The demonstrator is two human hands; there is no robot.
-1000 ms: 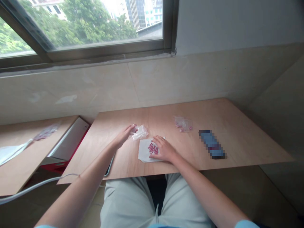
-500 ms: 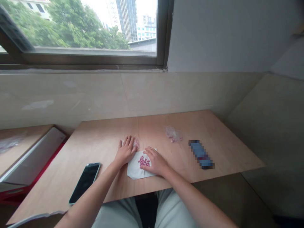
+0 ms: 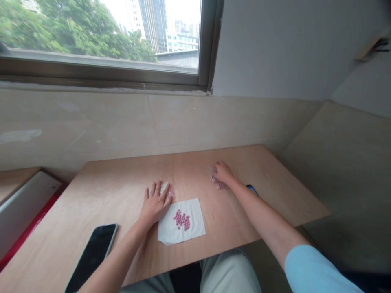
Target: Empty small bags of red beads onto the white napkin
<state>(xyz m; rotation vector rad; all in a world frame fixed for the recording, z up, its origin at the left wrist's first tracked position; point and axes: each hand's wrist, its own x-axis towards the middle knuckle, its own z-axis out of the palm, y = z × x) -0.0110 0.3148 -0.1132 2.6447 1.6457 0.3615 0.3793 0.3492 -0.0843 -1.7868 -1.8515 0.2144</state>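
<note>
My left hand lies flat on the table with its fingers spread. Its fingertips rest over something white and a crinkled clear plastic bag, partly hidden. Just to its right lies a white tissue, carrying a loose cluster of small pink beads. Farther back on the right, my right hand has its fingers closed on small clear plastic bags with pink beads inside. How many bags the fingers grip is hidden.
A phone lies at the left, partly under my left forearm. Another dark device shows from behind my right forearm. The wooden table meets a tiled wall below a window. A second surface stands at far left.
My right hand has left the tissue and moved right and back to the small plastic bags. The beads on the tissue are now uncovered. My left hand stays flat. The view has shifted right.
</note>
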